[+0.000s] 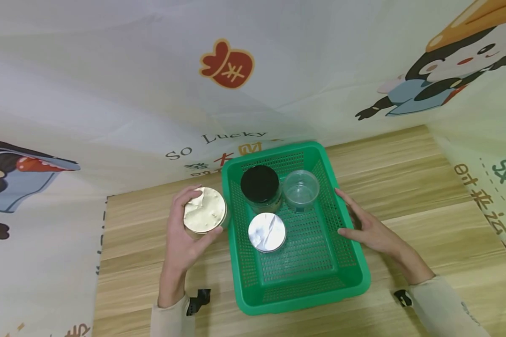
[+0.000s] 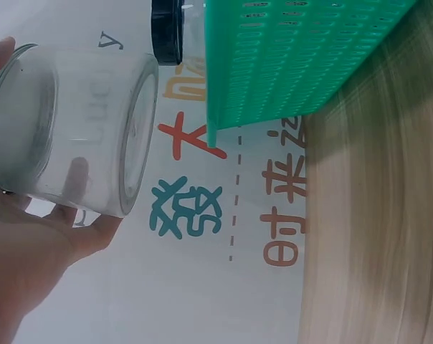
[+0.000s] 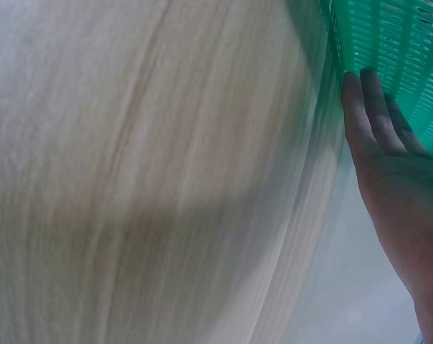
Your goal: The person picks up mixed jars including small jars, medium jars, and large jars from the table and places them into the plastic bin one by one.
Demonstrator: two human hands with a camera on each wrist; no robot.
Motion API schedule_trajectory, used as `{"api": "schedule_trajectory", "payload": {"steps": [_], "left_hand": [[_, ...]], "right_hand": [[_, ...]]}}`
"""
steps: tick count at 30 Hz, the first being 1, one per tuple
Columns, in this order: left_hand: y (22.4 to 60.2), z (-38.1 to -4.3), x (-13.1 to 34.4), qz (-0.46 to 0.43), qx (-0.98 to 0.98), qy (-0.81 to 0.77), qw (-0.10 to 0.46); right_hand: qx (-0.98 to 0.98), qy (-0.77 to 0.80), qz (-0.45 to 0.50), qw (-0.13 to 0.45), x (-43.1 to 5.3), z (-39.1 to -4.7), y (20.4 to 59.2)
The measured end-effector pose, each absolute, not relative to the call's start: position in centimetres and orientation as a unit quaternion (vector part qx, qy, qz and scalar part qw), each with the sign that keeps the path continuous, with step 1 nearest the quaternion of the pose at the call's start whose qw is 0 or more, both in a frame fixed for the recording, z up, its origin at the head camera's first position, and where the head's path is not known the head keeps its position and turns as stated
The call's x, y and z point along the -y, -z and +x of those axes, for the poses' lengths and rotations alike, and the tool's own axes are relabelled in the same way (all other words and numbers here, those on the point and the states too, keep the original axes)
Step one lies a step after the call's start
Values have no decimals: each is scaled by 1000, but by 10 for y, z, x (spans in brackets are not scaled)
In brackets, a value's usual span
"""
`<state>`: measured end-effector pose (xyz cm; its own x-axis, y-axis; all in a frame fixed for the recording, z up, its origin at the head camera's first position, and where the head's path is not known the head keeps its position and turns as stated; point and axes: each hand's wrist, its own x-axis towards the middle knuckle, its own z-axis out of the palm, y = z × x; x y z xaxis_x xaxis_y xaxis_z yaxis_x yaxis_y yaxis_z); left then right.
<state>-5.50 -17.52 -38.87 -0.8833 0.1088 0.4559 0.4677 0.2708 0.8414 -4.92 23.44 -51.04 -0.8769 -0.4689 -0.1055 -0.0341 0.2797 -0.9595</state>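
My left hand (image 1: 184,234) grips a clear jar (image 2: 80,129) with a gold foil top (image 1: 204,210). Fingers and thumb wrap its sides, just left of the green basket (image 1: 299,304); in the left wrist view the jar appears raised off the table. At the basket's right side, my right hand (image 1: 371,229) holds the rim. Its thumb lies over the edge, and in the right wrist view several straight fingers (image 3: 378,118) press the outer wall. Inside the basket stand a black-lidded jar (image 1: 260,183), an uncovered-looking clear container (image 1: 301,189) and a silver-foil-topped container (image 1: 267,232).
The basket rests on a wood-grain table (image 1: 130,252). Behind it rises a white printed cloth (image 1: 152,93), which also covers both sides. Black straps (image 1: 199,301) show near both cuffs. The basket's front half shows bare perforated floor.
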Motion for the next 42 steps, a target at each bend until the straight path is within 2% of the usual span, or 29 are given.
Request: {"api": "schedule_trajectory", "payload": {"steps": [6, 14, 19, 25, 33, 42], "left_hand": [[382, -50, 167, -182, 784, 573, 152], [377, -44, 141, -200, 780, 583, 103], [386, -46, 136, -208, 771, 592, 105], [407, -52, 140, -202, 774, 595, 78], [401, -49, 134, -183, 804, 565, 35], [400, -51, 123, -205, 805, 555, 41]], "right_hand": [[-781, 573, -156, 192, -233, -49, 509], [-786, 568, -157, 186, -232, -51, 509], [-787, 568, -150, 190, -233, -50, 508], [-784, 572, -143, 193, -233, -49, 506], [-786, 570, -147, 191, -233, -49, 506], [-785, 570, -144, 194, -233, -49, 506]]}}
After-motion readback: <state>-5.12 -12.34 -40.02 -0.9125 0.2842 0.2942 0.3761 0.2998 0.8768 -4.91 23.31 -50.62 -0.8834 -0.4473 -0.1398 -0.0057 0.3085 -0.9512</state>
